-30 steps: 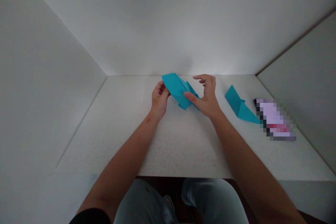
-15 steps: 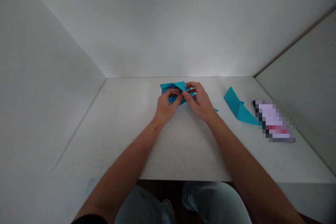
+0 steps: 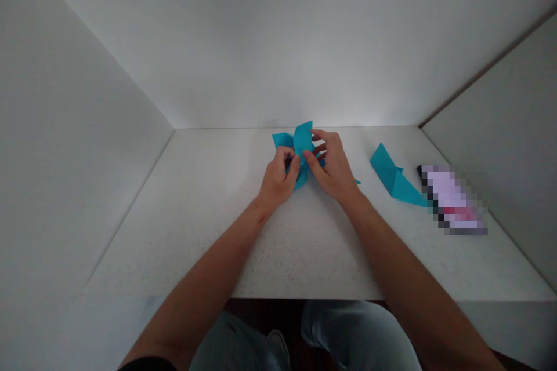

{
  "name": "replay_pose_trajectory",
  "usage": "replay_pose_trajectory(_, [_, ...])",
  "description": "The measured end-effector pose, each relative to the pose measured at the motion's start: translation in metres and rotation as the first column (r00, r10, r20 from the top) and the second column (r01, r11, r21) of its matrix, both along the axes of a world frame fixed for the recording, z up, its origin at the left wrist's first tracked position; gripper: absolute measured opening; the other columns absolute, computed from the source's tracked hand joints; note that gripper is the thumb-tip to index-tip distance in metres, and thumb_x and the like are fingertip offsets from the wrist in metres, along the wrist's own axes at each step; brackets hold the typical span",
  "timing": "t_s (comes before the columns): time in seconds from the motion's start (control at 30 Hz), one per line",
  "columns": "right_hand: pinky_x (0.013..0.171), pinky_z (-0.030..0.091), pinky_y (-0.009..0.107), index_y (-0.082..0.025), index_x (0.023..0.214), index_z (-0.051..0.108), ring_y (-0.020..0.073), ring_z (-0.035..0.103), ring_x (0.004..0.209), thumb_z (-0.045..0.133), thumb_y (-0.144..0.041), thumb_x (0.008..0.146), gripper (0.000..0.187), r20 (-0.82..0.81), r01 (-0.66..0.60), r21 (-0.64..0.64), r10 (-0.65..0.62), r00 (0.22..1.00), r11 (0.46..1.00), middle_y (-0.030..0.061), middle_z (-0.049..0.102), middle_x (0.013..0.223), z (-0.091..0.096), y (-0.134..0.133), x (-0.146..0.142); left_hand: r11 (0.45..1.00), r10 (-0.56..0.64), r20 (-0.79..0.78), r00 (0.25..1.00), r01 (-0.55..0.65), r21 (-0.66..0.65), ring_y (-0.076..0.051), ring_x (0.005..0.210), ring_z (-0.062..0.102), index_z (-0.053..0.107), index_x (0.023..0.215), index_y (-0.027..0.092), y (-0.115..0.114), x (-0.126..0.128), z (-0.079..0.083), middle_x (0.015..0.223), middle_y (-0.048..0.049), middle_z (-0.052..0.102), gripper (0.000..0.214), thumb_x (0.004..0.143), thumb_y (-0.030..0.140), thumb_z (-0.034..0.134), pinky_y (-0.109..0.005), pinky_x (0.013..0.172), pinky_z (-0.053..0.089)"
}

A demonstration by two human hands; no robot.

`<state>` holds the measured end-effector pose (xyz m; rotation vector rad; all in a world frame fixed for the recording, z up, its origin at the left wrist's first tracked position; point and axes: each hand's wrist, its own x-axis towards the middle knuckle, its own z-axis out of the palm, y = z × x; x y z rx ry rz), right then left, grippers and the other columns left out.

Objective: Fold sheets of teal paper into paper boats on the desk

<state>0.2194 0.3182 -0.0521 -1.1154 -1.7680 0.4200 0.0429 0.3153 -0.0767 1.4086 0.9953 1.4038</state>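
A folded teal paper piece (image 3: pixel 301 140) stands up between my hands near the far middle of the white table (image 3: pixel 217 232). My left hand (image 3: pixel 281 177) pinches its left side, fingers curled round the paper. From the right, my right hand (image 3: pixel 333 168) grips the same piece with thumb and fingers closed on it. A corner of teal paper pokes out on the table behind my right wrist. The lower part of the piece is hidden by my fingers.
A second folded teal paper piece (image 3: pixel 394 179) lies flat to the right. Beside it, near the right wall, lies a blurred-out flat object (image 3: pixel 455 200). White walls enclose the table on the left, back and right. My knees show under the near edge.
My hands have come together on the teal piece. It went from lying low between them to being turned up on end, with a flap raised.
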Motion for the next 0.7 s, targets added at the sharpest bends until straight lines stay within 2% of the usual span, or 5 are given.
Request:
replay_pose_trajectory(0.17, [0.085,0.064,0.044,-0.029,0.152,0.055,0.0287,0.068,0.111,0.065,-0.07,0.1,0.067,-0.094,-0.068,-0.067,0.061,0.994,0.995,0.0161,0.058,0.144,0.001,-0.002,-0.003,0.996,-0.065,-0.008,0.998,0.066,0.06,-0.022,0.088,0.062,0.066,0.101,0.027,-0.006,0.0,0.007,0.095,-0.0029,0.068,0.032,0.099,0.059,0.073,-0.037,0.095,0.051])
replay_pose_trajectory(0.33, [0.09,0.062,0.043,-0.027,0.142,0.063,0.0288,0.07,0.11,0.073,-0.074,0.093,0.069,-0.178,-0.089,-0.17,0.059,0.982,0.981,0.012,0.071,0.13,-0.001,0.002,-0.003,0.957,-0.204,-0.115,0.972,0.223,0.188,-0.029,0.127,0.068,0.073,0.117,0.027,-0.004,-0.002,0.011,0.131,-0.0104,0.076,0.037,0.107,0.059,0.056,-0.046,0.118,0.049])
replay_pose_trajectory(0.43, [0.098,0.057,0.044,-0.026,0.125,0.072,0.027,0.07,0.105,0.064,-0.07,0.1,0.05,-0.185,-0.051,-0.198,0.014,0.983,0.979,0.0062,0.077,0.112,-0.003,0.008,-0.001,0.929,-0.106,-0.249,0.963,0.185,0.32,-0.027,0.136,0.067,0.071,0.123,0.026,0.002,-0.002,0.009,0.141,-0.0102,0.074,0.032,0.111,0.048,0.05,-0.049,0.121,0.05])
replay_pose_trajectory(0.57, [0.091,0.057,0.041,-0.028,0.108,0.076,0.0262,0.069,0.096,0.057,-0.068,0.102,0.044,-0.246,-0.037,-0.272,-0.033,0.969,0.961,0.0029,0.078,0.101,-0.006,0.014,0.004,0.911,0.112,-0.27,0.956,0.01,0.413,-0.02,0.106,0.076,0.066,0.126,0.025,0.007,-0.003,0.005,0.127,-0.0094,0.074,0.022,0.108,0.034,0.06,-0.038,0.097,0.063])
replay_pose_trajectory(0.7, [0.083,0.058,0.039,-0.029,0.095,0.073,0.0249,0.068,0.087,0.065,-0.069,0.097,0.041,-0.361,-0.006,-0.321,-0.116,0.925,0.947,0.0003,0.074,0.088,-0.006,0.016,0.007,0.899,0.253,-0.17,0.953,-0.166,0.404,-0.017,0.095,0.073,0.057,0.13,0.026,0.01,-0.006,0.002,0.126,-0.0073,0.064,0.044,0.094,0.034,0.081,-0.035,0.089,0.063])
